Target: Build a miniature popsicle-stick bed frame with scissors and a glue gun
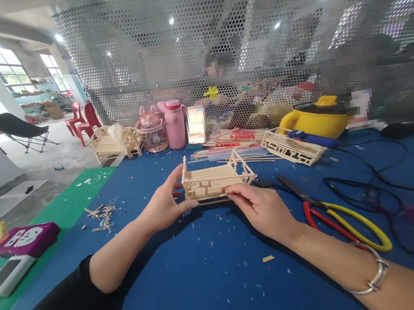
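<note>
A person's left hand (165,205) and right hand (262,209) steady a small stick-built model house (213,178) at the middle of a blue work mat (211,271). The left hand pinches the model's left end wall between thumb and fingers. The right hand's fingertips grip the front lower edge beneath the little gabled end. Whether the base rests on the mat or hangs just above it cannot be told.

Such a light frame seems best handled as here: held by the solid base and end wall, with gentle and even pressure from both sides, and fingers kept off the thin roof struts, which look easy to snap.

Red- and yellow-handled cutters (338,217) lie just right of the right hand, beside tangled black cables (360,186). A second stick frame (289,147) and loose sticks (230,150) lie behind the model, with wood offcuts (100,216) to the left. Along the far edge stand a pink bottle (174,123), a pig-shaped cup (151,130) and a yellow pot (316,117).

A perforated screen (208,26) divides the table from other people seated beyond it. The room is a bare concrete hall with large windows (5,65) and red chairs (83,120).
</note>
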`<state>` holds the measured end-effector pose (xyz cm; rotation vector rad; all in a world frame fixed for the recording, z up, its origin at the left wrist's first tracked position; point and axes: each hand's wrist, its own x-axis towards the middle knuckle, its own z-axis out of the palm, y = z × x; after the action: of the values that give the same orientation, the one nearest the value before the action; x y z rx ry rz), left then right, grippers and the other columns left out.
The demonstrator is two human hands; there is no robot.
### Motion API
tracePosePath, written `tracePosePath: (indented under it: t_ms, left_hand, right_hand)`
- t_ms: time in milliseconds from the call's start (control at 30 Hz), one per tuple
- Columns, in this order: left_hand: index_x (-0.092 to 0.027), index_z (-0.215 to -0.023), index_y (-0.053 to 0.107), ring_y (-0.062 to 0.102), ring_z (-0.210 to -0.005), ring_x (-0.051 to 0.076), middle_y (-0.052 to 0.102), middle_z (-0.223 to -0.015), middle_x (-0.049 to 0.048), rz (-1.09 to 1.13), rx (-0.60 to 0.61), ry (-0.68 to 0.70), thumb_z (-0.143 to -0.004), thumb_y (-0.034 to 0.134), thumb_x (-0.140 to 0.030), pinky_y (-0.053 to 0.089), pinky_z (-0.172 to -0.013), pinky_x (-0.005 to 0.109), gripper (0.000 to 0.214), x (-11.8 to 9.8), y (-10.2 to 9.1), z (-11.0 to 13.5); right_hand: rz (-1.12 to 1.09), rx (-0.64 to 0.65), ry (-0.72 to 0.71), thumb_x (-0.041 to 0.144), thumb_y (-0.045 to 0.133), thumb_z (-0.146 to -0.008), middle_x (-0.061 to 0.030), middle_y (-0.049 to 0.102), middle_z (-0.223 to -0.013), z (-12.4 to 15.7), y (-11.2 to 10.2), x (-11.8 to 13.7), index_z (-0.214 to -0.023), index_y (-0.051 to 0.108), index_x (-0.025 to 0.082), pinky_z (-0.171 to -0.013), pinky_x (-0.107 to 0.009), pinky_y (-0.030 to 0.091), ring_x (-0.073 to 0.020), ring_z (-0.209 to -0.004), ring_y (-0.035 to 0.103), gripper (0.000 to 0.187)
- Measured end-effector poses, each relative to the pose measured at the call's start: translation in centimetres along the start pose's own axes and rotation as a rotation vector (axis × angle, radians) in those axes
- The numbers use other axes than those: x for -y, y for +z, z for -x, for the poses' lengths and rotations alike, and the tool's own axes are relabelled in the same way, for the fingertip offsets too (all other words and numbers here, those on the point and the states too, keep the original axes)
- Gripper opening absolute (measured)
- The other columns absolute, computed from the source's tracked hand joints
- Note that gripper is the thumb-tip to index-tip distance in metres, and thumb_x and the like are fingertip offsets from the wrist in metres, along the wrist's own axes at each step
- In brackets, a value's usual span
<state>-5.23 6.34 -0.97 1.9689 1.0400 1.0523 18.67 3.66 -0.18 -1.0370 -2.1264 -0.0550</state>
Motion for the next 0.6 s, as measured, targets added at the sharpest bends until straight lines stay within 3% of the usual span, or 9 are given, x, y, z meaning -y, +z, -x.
tracePosePath:
  t_ms: [100, 333, 400, 467, 600]
  left_hand:
    - [-0.023, -0.138, 0.030, 0.057, -0.109, 0.023, 0.050, -0.133, 0.0112, 0.098, -0.005, -0.023, -0.074, 0.064, -0.025, 0.048, -0.092, 0.042, 0.073, -0.1, 0.0, -0.2]
    - [-0.017, -0.119, 0.049, 0.060, -0.105, 0.023, 0.059, -0.122, 0.0110, 0.117, -0.044, -0.081, -0.076, 0.060, -0.024, 0.048, -0.091, 0.043, 0.045, 0.3, 0.4, -0.2]
    - [-0.017, -0.117, 0.050, 0.060, -0.104, 0.023, 0.060, -0.120, 0.0111, 0.113, -0.077, -0.099, -0.075, 0.061, -0.024, 0.048, -0.091, 0.042, 0.044, 0.4, 0.6, -0.2]
    - [-0.016, -0.114, 0.051, 0.060, -0.102, 0.022, 0.060, -0.118, 0.0116, 0.103, -0.121, -0.115, -0.074, 0.063, -0.023, 0.048, -0.090, 0.042, 0.043, 0.4, 0.8, -0.3]
    - [-0.015, -0.113, 0.050, 0.061, -0.097, 0.021, 0.062, -0.110, 0.0110, 0.077, -0.139, -0.129, -0.072, 0.065, -0.025, 0.048, -0.088, 0.042, 0.045, 0.5, 0.8, -0.3]
  right_hand:
    - [0.022, 0.040, -0.093, 0.022, 0.047, -0.090, -0.0015, 0.072, -0.086, 0.2, -0.5, 0.1, -0.093, 0.062, 0.021, -0.068, -0.024, 0.049, -0.0137, -0.075, 0.067, 0.016]
    - [0.057, 0.446, -0.089, 0.017, 0.047, -0.087, -0.0033, 0.065, -0.085, 0.4, -0.5, 0.7, -0.085, 0.064, 0.021, -0.065, -0.023, 0.048, -0.0134, -0.075, 0.063, 0.017]
    - [0.013, 0.439, -0.056, 0.018, 0.050, -0.085, -0.0037, 0.066, -0.090, 0.3, -0.5, 0.8, -0.092, 0.065, 0.022, -0.070, -0.025, 0.049, -0.0140, -0.079, 0.063, 0.017]
    - [-0.051, 0.350, 0.008, 0.021, 0.053, -0.083, -0.0034, 0.067, -0.090, 0.1, -0.5, 1.1, -0.093, 0.065, 0.022, -0.070, -0.026, 0.049, -0.0146, -0.078, 0.063, 0.016]
    - [-0.299, 0.196, 0.338, 0.028, 0.053, -0.081, 0.0001, 0.063, -0.066, -1.0, -0.1, 2.4, -0.092, 0.062, 0.018, -0.053, -0.024, 0.046, -0.0120, -0.054, 0.056, 0.017]
